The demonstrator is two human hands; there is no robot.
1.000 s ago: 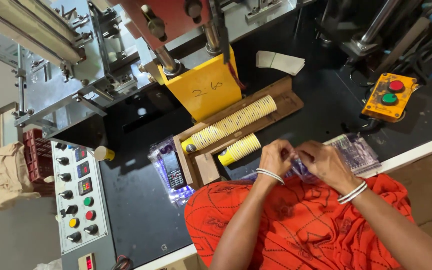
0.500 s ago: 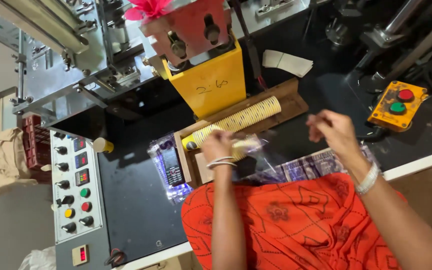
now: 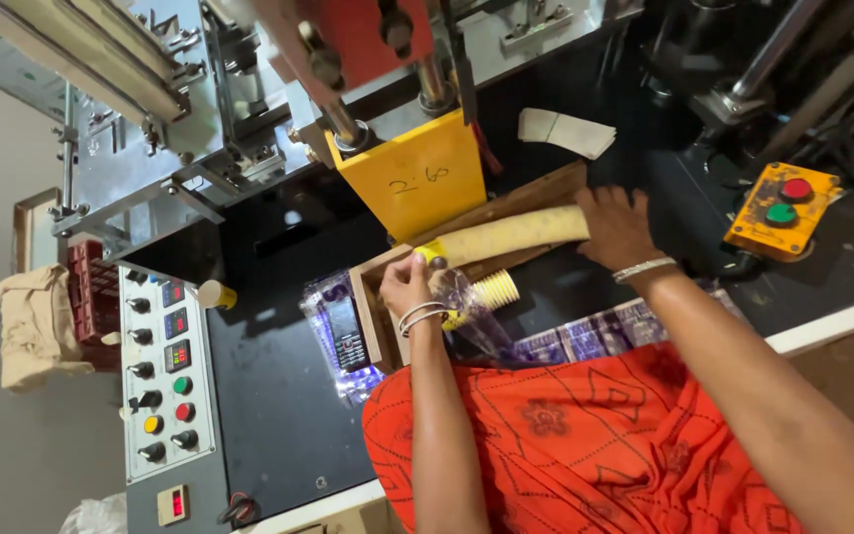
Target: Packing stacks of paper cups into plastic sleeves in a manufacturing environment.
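Both hands grip a long stack of paper cups (image 3: 506, 235) lying in a wooden tray (image 3: 373, 316); left hand (image 3: 405, 284) at one end, right hand (image 3: 615, 225) at the other.

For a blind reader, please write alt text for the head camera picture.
Both hands grip a long stack of nested paper cups in a wooden tray: left hand at one end, right hand at the other. A shorter cup stack lies beside it, below a yellow machine guard.
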